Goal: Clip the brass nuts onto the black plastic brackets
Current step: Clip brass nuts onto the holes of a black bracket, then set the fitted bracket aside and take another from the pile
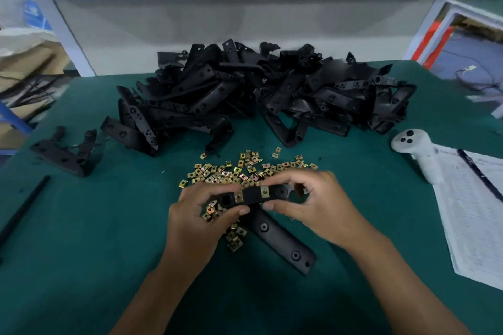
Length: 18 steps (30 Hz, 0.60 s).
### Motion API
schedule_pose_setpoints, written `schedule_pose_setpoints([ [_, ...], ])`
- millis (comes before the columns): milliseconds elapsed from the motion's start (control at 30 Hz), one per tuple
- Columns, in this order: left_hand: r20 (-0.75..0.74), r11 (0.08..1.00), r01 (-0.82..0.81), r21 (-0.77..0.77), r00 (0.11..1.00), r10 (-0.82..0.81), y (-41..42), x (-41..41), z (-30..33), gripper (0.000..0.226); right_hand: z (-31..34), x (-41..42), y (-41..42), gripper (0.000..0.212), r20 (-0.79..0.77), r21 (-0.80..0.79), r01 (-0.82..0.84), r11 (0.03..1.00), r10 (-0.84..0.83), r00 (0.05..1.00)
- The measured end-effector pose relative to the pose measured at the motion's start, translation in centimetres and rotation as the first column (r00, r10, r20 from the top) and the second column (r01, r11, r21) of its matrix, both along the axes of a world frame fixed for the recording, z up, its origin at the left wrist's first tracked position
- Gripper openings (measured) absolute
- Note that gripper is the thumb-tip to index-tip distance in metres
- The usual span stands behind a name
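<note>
Head view, hands: the left hand and right hand hold one black bracket level above the green table, apparently to steady it for clipping.
Left grip: fingers and thumb curled round the bracket's left end.
Right grip: pinching the right end, thumb under the bar.
Fitted nuts: two brass nuts already sit clipped on the bar, facing up.
Loose nuts: scattered just behind and beneath the hands, within easy reach.
Bracket pile: heaped at the far side, awaiting nuts.
Set aside: one bracket lies apart, far left.
Edge items: white controller and paperwork, right.
</note>
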<state>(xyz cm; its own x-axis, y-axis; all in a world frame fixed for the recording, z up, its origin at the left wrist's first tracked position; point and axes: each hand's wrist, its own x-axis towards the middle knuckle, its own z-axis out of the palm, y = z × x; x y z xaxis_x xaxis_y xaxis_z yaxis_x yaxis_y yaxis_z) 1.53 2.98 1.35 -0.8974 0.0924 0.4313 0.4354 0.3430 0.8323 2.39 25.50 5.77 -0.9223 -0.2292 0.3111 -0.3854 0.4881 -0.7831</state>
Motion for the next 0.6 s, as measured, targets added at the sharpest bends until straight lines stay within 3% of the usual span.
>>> schedule_pose_setpoints([
  [133, -0.068, 0.996, 0.071, -0.055, 0.995, -0.075, 2.0, 1.6, 2.7, 0.032, 2.2, 3.8, 2.5, 0.028, -0.124, 0.070, 0.104, 0.992, -0.095, 0.988],
  [267, -0.191, 0.954, 0.236, -0.182, 0.944, -0.270, 7.5, 4.4, 5.2, 0.029, 3.3, 10.9, 6.8, 0.027, -0.199, 0.056, 0.314, 0.948, -0.297, 0.934],
  [433, -0.224, 0.867, 0.454, -0.206, 0.840, -0.494, 16.9, 10.2, 6.1, 0.031, 3.2, 22.4, 12.3, 0.027, -0.237, 0.047, 0.642, 0.765, -0.616, 0.751],
  [600, -0.182, 0.750, 0.637, -0.177, 0.728, -0.661, 25.0, 17.0, 5.5, 0.025, 3.1, 32.4, 16.2, 0.027, -0.245, 0.074, 0.812, 0.579, -0.779, 0.577],
])
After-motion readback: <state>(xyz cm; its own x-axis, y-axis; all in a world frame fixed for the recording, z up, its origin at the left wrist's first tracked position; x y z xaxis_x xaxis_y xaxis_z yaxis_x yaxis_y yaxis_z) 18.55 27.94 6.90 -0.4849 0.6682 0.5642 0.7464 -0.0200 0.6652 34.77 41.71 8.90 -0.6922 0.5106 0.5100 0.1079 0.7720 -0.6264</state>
